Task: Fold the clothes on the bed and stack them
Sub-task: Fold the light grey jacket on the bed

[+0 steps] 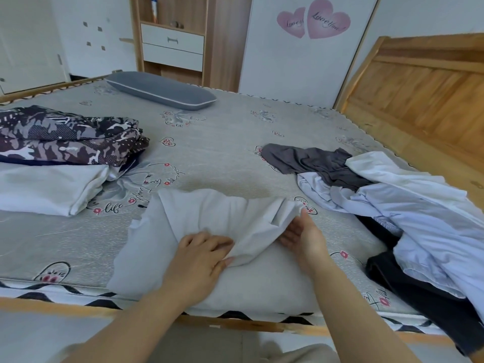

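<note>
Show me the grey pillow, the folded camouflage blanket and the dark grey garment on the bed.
grey pillow (162, 90), head view, middle of its top.
folded camouflage blanket (65, 137), head view, its patterned top.
dark grey garment (311, 161), head view, its spread middle.

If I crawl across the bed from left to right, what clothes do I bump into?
Folded white cloth → white garment being folded, with both hands on it → messy pile of grey, white and dark clothes.

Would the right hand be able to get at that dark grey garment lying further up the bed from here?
Probably yes. The right hand is open beside the white garment, and only bare mattress lies between it and the dark grey garment, though it may need a lean forward.
</note>
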